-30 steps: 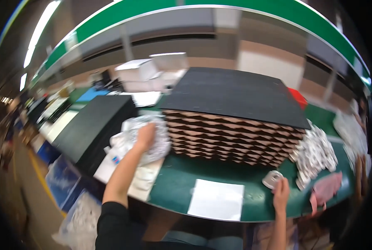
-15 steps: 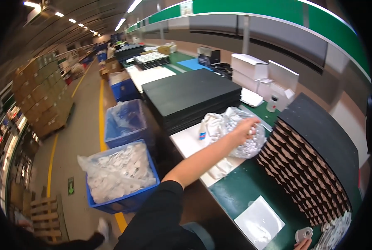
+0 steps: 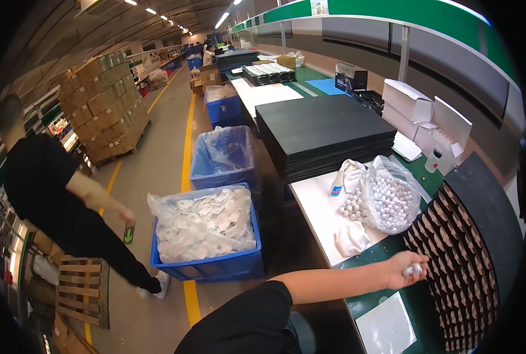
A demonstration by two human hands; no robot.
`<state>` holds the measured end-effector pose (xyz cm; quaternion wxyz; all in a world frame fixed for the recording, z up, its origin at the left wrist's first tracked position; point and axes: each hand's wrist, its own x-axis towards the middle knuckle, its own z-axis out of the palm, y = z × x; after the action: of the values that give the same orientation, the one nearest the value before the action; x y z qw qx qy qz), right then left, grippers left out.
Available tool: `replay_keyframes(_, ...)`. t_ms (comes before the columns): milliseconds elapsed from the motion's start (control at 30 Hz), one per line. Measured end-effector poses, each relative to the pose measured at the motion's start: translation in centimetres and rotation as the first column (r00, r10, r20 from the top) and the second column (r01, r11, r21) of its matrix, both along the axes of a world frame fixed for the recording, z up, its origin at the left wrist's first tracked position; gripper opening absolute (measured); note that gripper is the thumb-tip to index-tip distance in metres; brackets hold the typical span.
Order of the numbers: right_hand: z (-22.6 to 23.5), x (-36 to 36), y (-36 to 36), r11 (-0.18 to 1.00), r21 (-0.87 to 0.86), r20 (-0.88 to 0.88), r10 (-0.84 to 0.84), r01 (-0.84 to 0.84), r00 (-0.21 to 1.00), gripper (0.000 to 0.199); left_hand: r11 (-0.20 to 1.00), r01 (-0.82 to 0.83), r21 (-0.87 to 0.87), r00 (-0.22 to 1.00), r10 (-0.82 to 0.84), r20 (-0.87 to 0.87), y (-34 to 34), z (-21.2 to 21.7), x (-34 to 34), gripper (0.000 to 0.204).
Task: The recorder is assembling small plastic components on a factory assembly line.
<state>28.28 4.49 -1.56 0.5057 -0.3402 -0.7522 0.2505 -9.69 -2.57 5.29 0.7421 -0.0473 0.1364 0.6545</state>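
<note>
My left hand [image 3: 400, 268] is closed around several small white balls [image 3: 413, 270] that show between the fingers. It hovers over the green tabletop [image 3: 378, 287], beside the stack of black trays [image 3: 472, 248] whose edges show rows of pinkish openings. Beyond it, a clear plastic bag [image 3: 393, 200] full of white balls lies open on the white board, some balls loose at its left side. White cloths [image 3: 351, 238] lie against the bag. A flat white sheet with a glossy surface [image 3: 387, 327] rests nearer to me. My right hand is out of view.
Left of the bench stands a blue bin [image 3: 207, 268] of white pieces in plastic, with another blue bin [image 3: 224, 168] behind. A person [image 3: 45, 177] in black walks in the aisle. A black sheet stack [image 3: 328, 133], small bottle [image 3: 337, 186] and white boxes [image 3: 407, 100] occupy the bench.
My left hand has come back from the bag toward me with white balls in it. My right hand, earlier holding a small round grey part, has left view. A walking person has come into view at left.
</note>
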Motion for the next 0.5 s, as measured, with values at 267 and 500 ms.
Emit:
replay_keyframes(267, -0.5, 1.3, 0.2, 0.984, -0.172, 0.159, -0.029, 0.056, 0.987, 0.028, 0.953, 0.303, 0.014, 0.886, -0.276, -0.372, 3.2, -1.2, 3.1, 0.022)
replay_keyframes(500, -0.8, 3.2, 0.8, 0.976, -0.179, 0.264, -0.076, 0.126, 0.961, 0.03, 0.862, 0.5, 0.078, 0.778, -0.409, -0.477, 6.1, -1.7, 5.3, 0.036)
